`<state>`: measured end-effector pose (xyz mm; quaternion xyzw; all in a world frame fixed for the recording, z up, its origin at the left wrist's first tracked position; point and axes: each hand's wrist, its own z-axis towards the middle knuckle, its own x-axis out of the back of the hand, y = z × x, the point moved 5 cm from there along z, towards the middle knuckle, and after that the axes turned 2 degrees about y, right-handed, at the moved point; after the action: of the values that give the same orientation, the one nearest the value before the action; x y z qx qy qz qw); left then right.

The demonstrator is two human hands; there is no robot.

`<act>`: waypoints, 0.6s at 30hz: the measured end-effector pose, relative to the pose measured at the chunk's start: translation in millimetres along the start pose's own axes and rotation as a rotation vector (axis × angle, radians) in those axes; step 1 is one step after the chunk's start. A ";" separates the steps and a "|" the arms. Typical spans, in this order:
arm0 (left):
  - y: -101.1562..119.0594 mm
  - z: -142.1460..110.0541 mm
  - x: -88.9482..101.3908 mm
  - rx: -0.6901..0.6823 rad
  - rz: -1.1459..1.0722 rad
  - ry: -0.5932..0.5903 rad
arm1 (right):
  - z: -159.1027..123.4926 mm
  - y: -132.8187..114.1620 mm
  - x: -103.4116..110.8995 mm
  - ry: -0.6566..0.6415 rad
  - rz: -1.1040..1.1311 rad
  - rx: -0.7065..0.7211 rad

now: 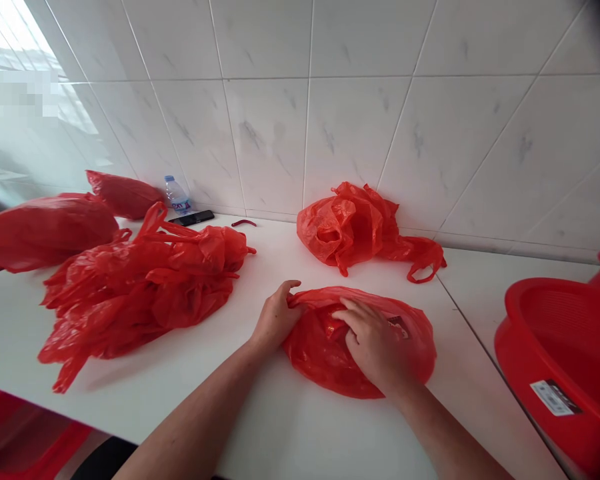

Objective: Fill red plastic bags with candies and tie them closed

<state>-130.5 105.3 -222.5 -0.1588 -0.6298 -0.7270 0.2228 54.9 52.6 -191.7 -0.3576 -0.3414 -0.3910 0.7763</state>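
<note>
A red plastic bag (320, 373) lies spread in a rounded, bulging shape on the white table in front of me. A dark printed label (399, 327) shows through or on its right side. At its left edge, my left hand (277, 320) is closed on the rim of the bag, its thumb side against the plastic. My right hand (373, 343) rests over the middle of the bag, fingers slightly bent and apart, touching crumpled plastic there. What lies inside the bag is hidden by the red film.
Crumpled red bags (155, 287) are heaped at left, with filled red bags (50, 230) behind. Another crumpled bag (355, 227) sits near the tiled wall. A bottle (177, 197), phone (193, 218) and small red strip (244, 223) lie at back. Red basins (523, 340) stand right.
</note>
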 end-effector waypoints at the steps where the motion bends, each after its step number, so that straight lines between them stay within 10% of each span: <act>1: 0.1 0.1 -0.4 0.003 -0.012 -0.004 | -0.1 1.6 -3.5 -0.060 -0.018 -0.003; 8: 1.4 -0.1 -0.1 0.035 -0.014 -0.006 | -2.5 4.1 -7.0 -0.191 -0.081 -0.066; 18: 5.8 -0.8 2.5 0.031 -0.022 -0.001 | 1.2 16.6 1.2 0.024 -0.223 -0.077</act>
<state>-129.5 103.6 -216.5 -0.1486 -0.6428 -0.7194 0.2170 69.3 60.5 -194.9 -0.3423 -0.3545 -0.4919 0.7177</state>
